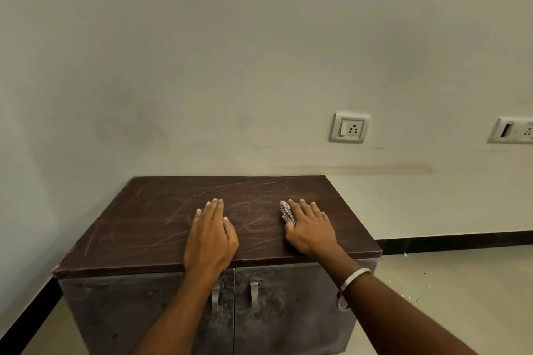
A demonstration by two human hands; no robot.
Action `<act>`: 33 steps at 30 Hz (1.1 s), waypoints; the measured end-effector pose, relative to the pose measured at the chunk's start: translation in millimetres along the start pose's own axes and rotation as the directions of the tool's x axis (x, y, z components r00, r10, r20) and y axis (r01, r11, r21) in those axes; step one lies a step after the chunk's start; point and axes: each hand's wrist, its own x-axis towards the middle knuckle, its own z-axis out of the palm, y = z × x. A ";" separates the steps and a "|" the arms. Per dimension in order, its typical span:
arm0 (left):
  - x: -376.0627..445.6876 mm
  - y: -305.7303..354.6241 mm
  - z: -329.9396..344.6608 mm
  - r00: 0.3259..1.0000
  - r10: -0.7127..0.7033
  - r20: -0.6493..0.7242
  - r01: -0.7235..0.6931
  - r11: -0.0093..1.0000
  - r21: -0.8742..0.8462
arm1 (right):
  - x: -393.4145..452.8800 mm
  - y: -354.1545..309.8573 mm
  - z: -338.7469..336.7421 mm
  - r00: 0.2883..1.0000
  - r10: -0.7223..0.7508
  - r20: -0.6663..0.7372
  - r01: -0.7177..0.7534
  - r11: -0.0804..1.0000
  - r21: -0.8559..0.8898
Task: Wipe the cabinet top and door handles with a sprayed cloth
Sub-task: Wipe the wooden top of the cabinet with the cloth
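A low cabinet with a dark brown, scratched top [150, 219] stands against the wall. Its two grey doors carry two metal handles [215, 297] [254, 292] side by side at the middle. My left hand [212, 236] lies flat on the top near the front edge, fingers straight. My right hand [310, 228] presses flat on a small patterned cloth [286, 212], of which only a strip shows to the left of the fingers.
The pale wall rises right behind the cabinet, with a socket plate [349, 127] and a second one [513, 130] to the right. A black skirting runs along the floor. Small white crumbs [409, 297] lie on the beige floor to the right.
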 end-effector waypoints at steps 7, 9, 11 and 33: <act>0.5 -1.9 0.1 1.000 -0.007 0.007 0.007 1.000 -0.015 | 13.4 26.5 -8.1 0.998 0.060 -0.013 -0.060 0.996 -0.058; 0.4 -1.6 0.1 1.000 -0.006 0.006 0.006 1.000 -0.011 | 17.5 41.3 -12.7 0.994 0.107 -0.014 -0.107 0.992 -0.059; 0.5 -0.8 0.5 1.000 -0.007 0.006 0.007 1.000 -0.003 | 21.1 47.1 -13.9 0.993 0.114 -0.012 -0.114 0.992 -0.058; 1.2 -0.2 1.2 1.000 -0.013 0.007 0.013 1.000 -0.024 | 67.6 44.4 -4.2 0.995 0.070 -0.078 -0.073 0.997 -0.034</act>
